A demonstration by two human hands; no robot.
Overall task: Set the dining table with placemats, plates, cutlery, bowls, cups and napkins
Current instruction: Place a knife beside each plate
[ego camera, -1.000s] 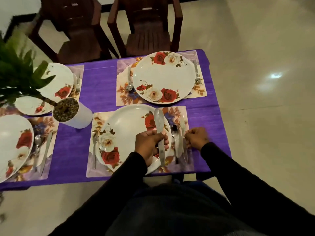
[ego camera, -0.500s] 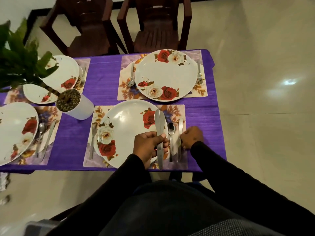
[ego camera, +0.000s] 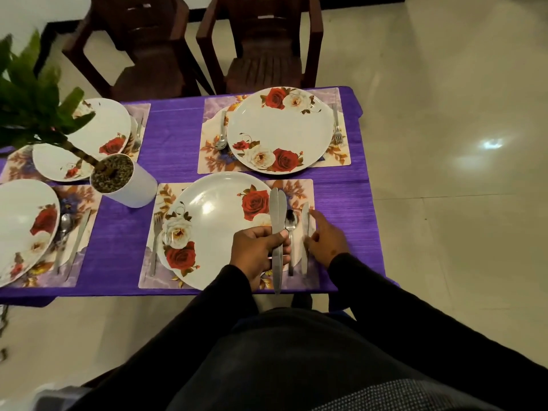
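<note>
Gripping two knives [ego camera: 277,232] side by side, the left hand [ego camera: 257,253] hovers over the near plate's [ego camera: 213,226] right edge; its grip is curled round their middles, blades pointing far, handles reaching past the tabletop's [ego camera: 178,137] near edge. Just right of them a spoon [ego camera: 290,232] and another knife [ego camera: 305,232] lie on the near placemat [ego camera: 299,188]. The right hand [ego camera: 327,241] has its grip relaxed, fingers extended, fingertips touching that knife's right side. A fork [ego camera: 155,241] lies left of the plate. A potted plant [ego camera: 118,179] stands farther left.
</note>
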